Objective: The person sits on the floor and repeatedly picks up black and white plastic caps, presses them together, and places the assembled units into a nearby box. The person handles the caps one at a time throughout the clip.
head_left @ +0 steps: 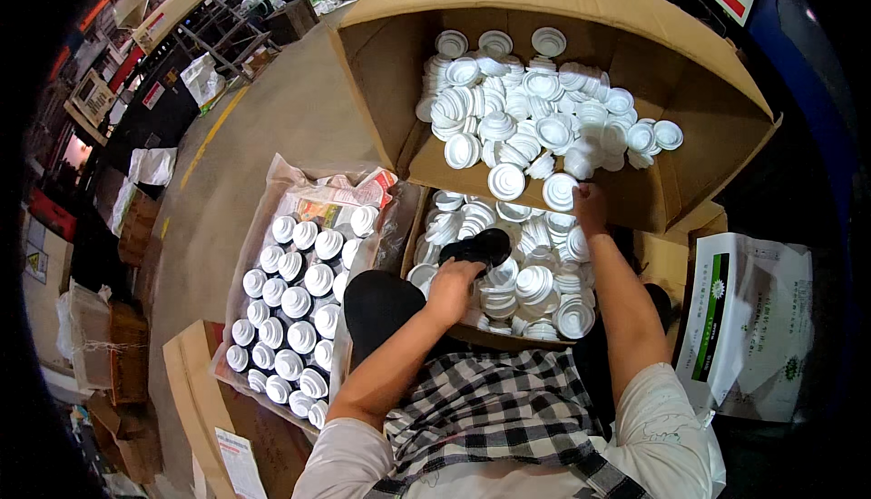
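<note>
My left hand (454,290) is closed on a glossy black rounded part (481,247), held above a lower box of white caps. What kind of part it is I cannot make out. Farther right, my right hand (590,209) pinches a white ringed cap (560,192) at the front edge of a large cardboard box (717,150) tipped on its side. A heap of similar white stepped caps (522,109) fills the middle of that box. Below it, the lower cardboard box (508,339) holds more loose white caps (537,288) between my knees.
To my left, a plastic-lined carton (238,317) holds rows of black pieces topped with white caps (295,302). An open cardboard flap (195,390) juts up near it. On the right lies a white printed bag (758,317). Machinery and sacks line the far left.
</note>
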`<state>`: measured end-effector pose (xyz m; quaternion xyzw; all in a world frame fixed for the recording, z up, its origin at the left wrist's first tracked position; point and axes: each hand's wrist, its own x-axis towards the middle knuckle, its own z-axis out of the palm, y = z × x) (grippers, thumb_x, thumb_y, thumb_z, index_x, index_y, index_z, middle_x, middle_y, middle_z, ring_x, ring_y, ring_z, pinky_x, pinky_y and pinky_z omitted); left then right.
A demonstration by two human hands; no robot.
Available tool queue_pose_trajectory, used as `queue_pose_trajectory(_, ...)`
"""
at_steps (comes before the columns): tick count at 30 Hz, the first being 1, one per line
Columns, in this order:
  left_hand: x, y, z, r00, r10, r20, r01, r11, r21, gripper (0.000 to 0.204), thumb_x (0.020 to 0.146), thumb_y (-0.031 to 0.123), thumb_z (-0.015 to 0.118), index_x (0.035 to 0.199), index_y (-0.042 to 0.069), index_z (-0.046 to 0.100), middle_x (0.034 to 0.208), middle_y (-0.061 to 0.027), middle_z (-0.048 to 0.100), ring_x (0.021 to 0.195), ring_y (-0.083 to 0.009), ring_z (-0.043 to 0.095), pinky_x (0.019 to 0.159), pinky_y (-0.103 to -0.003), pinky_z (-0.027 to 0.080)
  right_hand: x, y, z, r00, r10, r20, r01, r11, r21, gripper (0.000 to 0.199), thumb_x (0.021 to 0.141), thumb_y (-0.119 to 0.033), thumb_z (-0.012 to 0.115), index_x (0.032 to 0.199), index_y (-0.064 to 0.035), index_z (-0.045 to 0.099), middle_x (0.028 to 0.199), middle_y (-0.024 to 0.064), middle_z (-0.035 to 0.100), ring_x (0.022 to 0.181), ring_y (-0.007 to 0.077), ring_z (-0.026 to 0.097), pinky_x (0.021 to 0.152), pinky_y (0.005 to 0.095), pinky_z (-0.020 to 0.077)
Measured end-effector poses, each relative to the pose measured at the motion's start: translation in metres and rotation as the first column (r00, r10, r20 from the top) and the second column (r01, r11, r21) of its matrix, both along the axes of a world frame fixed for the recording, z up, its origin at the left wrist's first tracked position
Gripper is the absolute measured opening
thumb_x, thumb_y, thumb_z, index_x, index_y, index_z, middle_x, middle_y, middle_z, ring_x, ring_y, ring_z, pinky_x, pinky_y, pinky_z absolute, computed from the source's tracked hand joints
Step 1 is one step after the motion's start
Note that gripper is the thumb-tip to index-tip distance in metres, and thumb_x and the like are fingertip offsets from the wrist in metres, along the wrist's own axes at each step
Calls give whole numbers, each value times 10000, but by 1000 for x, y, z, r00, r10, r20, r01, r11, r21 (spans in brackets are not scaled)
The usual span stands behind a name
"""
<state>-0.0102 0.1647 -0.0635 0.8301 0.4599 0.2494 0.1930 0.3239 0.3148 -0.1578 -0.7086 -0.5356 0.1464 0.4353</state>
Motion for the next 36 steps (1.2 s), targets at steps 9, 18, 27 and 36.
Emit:
queue_pose_trajectory(9,10,-59,22,551,267,791,21,943,-333,276,709,-151,484,869,73,517,1382,-175,328,1187,-351,444,895,-439,457,-78,-151,84,627,147,-765,-34,986,162,244,892,-241,561,948,-28,456,852,52,497,709,119,517,476,257,519)
queue_pose_trajectory(18,12,-98,64,-203,545,814,720,646,-253,364,729,-168,429,1016,56,448,1397,-150,295,1165,-271,470,890,-451,491,-125,-224,165,220,291,-931,-142,954,265,252,898,-164,540,1075,-77,383,1048,103,458,887,196,563,739,359,540)
queue_pose_trajectory(27,18,-124,95,26,490,871,300,828,-474,681,769,-158,468,1372,89,268,1254,-180,459,1101,-212,513,931,-315,432,-129,-247,182,288,282,-915,-208,951,228,464,845,-73,546,1276,-100,376,1206,124,440,1000,223,546,794,353,507)
queue_pose_trajectory(36,6,-125,106,-373,716,590,843,527,-108,357,898,205,374,1117,-32,528,1148,-161,582,1116,-284,528,1000,-434,373,-140,-268,216,-52,453,-890,-293,845,447,519,904,-345,482,1336,-114,312,1299,103,421,1186,257,454,927,435,449)
